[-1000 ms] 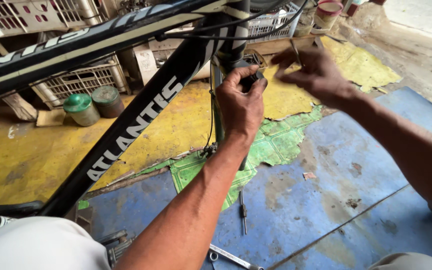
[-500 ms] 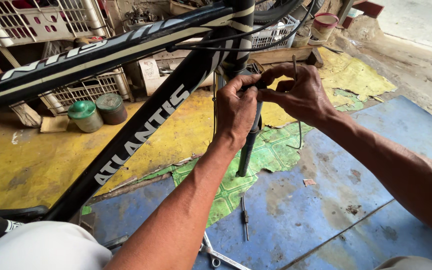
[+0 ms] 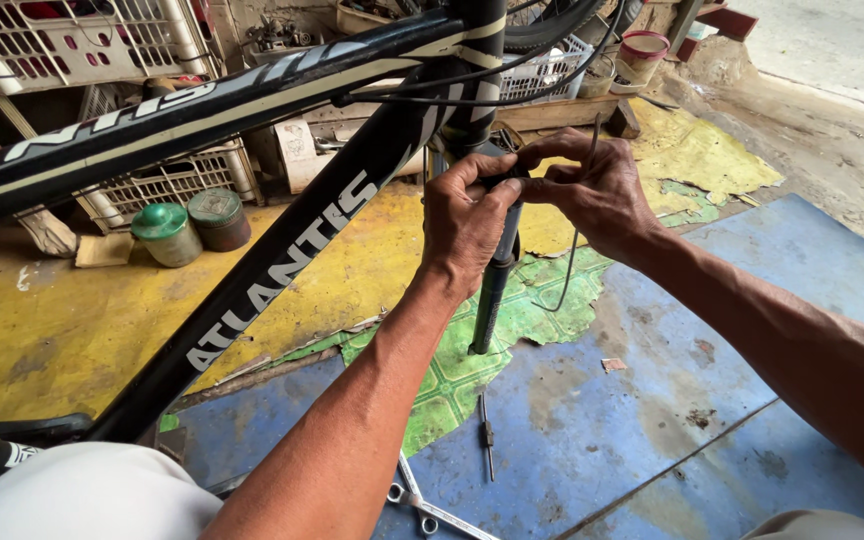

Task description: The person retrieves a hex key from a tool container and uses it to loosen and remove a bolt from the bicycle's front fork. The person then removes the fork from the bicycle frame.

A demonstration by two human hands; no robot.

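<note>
Since the earlier frame, the two hands have been brought closer together at the top of the fork leg [image 3: 492, 290], and the view has been drawn nearer to them. The left hand [image 3: 464, 215] is seen with its fingers curled tight around the upper end of the dark leg, just below the head tube of the black bicycle frame [image 3: 282, 250]. The right hand [image 3: 592, 190] is pressed against it from the other side, thumb and forefinger pinched together on a small part at the leg's crown; what is pinched cannot be made out. A thin black cable [image 3: 567, 270] is left hanging in a loop below the right hand.

The step in hand is judged to be a fitting or adjusting at the fork crown, with the leg steadied by one hand while the other works. A fine, small turn or push of the fingertips seems to be called for next, with the leg kept still.

Room is tight above, where the down tube and cable runs crowd the hands; more space is left open to the right and below, over the blue floor mat [image 3: 652, 440]. A screwdriver [image 3: 487, 435] and a wrench [image 3: 432, 510] lie on the floor, well apart from the hands
</note>
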